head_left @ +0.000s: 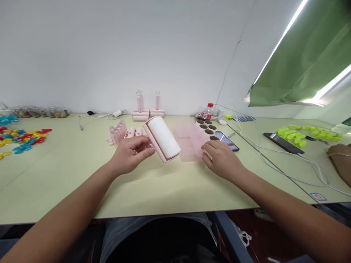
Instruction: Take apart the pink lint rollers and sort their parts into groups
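Note:
In my left hand [133, 153] is a lint roller [164, 138] with a white paper roll in a pink holder, tilted above the table. The fingers close around its handle end. My right hand [222, 159] is at the right side of the translucent pink plastic covers [188, 148], its bent fingers and thumb gripping the edge of one. Those covers look blurred. Behind my left hand stand several pink transparent handles [117, 132], beside pink handle pieces [133, 132] partly hidden by the hand.
Along the wall, two pink rollers [140, 115] lie with handles upright. White rolls with brown cores [210, 127], a phone [229, 141] and a cola bottle [207, 111] stand right. Cables [260, 146] cross the table. Colourful pieces [23, 138] lie left; another person's arm [340, 160] shows right.

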The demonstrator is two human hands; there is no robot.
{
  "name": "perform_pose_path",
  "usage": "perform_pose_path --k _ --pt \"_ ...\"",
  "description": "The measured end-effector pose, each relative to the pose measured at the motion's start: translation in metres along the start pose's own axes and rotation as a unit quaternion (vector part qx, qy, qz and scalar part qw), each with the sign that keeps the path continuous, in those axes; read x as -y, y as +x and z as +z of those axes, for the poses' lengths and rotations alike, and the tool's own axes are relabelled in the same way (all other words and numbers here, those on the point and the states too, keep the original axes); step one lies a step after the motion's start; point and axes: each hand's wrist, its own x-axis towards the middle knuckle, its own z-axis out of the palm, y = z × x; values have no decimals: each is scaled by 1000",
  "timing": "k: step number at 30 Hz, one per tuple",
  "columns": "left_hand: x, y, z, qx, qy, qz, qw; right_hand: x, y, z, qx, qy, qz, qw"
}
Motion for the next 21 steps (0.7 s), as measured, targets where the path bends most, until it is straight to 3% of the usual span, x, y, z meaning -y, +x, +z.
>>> perform_pose_path --k 9,15,18,21 --pt "-4 1 0 28 5 3 1000 -6 2 4 -5 20 9 1000" --pt "-5 1 1 52 -5 -23 998 4 0 -9 -120 90 -8 989" --pt "-5 0 5 58 1 -33 998 27 4 -19 -93 254 20 962" --pt "-4 0 11 52 -1 -49 997 56 17 -16 25 456 83 886"
